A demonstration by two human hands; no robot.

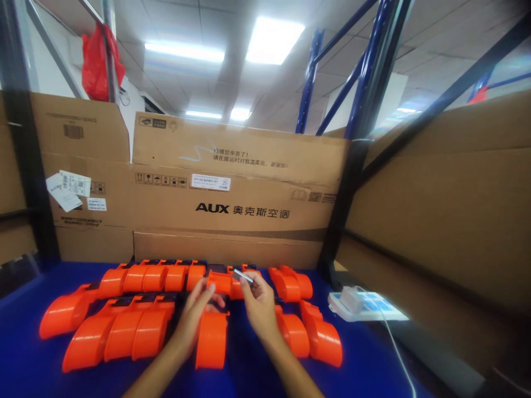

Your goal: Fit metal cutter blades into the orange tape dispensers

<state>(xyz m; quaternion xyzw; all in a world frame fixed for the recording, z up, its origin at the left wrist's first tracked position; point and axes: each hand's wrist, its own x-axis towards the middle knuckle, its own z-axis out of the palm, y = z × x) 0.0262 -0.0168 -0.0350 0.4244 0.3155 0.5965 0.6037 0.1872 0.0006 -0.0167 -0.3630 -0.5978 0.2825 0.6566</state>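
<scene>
My left hand (194,309) is closed around an orange plastic part (219,283) near the middle of the table. In my right hand (260,304) a small silver strip (243,276) is pinched between thumb and fingers, just right of that part. Another orange part (211,341) with a rounded body lies directly below my left hand; whether it touches the fingers I cannot tell. Rows of similar rounded orange parts (120,331) spread to the left, several with dark pieces at their far ends. More of them, such as one orange part (326,340), lie to the right.
Blue cloth (244,365) covers the table. Cardboard panels (236,221) stand along its back, with another cardboard panel (448,232) at the right. A white power strip (352,304) with a plug and cable sits at the right edge, beside a dark rack post (336,221).
</scene>
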